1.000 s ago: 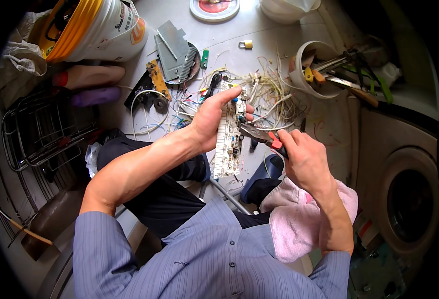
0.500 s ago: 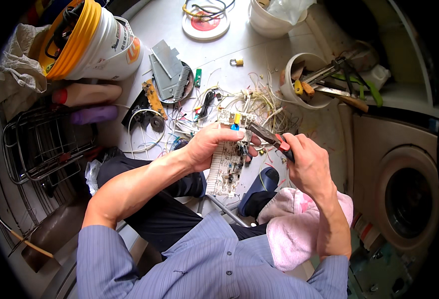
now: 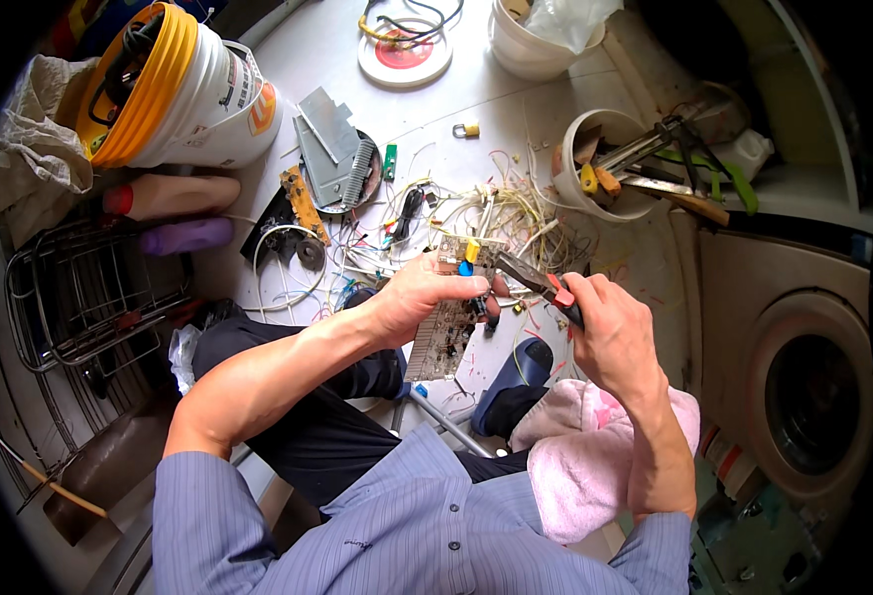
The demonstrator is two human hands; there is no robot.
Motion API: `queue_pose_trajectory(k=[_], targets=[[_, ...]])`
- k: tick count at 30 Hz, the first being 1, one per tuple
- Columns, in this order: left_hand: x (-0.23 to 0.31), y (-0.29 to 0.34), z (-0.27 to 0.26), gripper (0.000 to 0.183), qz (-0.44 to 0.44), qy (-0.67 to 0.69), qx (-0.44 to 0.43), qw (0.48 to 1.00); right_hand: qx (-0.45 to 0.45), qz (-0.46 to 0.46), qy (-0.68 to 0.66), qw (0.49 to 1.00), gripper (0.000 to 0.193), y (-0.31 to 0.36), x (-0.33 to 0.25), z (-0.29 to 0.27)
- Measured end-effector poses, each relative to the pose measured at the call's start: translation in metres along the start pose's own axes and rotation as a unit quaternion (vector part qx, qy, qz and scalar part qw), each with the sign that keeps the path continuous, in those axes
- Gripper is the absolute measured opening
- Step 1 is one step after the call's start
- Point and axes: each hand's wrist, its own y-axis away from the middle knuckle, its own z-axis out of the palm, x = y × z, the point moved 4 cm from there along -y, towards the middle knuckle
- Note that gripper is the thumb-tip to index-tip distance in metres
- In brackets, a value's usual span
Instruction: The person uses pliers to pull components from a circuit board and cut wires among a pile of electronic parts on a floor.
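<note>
Head view, left hand (image 3: 409,297) pinching circuit board (image 3: 436,344), now darker, right hand (image 3: 611,325) clutching pliers (image 3: 525,274)

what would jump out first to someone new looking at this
Probably the circuit board in the left hand, at the centre, with red-and-black pliers in the right hand at its upper right. Just beyond, a pale tangle of wires sprawls on the floor. The big white-and-orange bucket at upper left and the pink towel at lower right also stand out.
</note>
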Motion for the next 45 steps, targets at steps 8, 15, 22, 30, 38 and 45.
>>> queue_pose_trajectory(k=[8, 15, 22, 30, 38, 45], targets=[[-0.003, 0.0, 0.001, 0.051, -0.024, 0.03, -0.009, 0.999, -0.007, 0.003, -0.002, 1.0, 0.04, 0.001, 0.001, 0.002], [-0.002, 0.002, 0.003, 0.053, -0.037, 0.064, -0.018, 0.997, 0.0, 0.007, 0.002, 1.0, 0.041, 0.001, 0.004, -0.001], [-0.001, 0.003, 0.004, 0.05, -0.039, 0.052, -0.006, 0.998, 0.01, 0.011, 0.007, 1.0, 0.038, 0.001, 0.006, -0.003], [0.0, 0.002, 0.001, 0.052, -0.028, 0.012, 0.015, 0.999, 0.013, 0.005, 0.034, 0.999, 0.034, 0.003, 0.006, 0.0], [0.0, 0.0, -0.001, 0.045, -0.025, 0.011, 0.021, 0.999, 0.062, -0.008, 0.091, 0.994, 0.035, 0.0, 0.009, 0.001], [0.0, 0.002, 0.003, 0.036, -0.036, 0.041, 0.034, 0.998, 0.079, -0.025, 0.134, 0.987, 0.039, -0.003, 0.013, 0.002]])
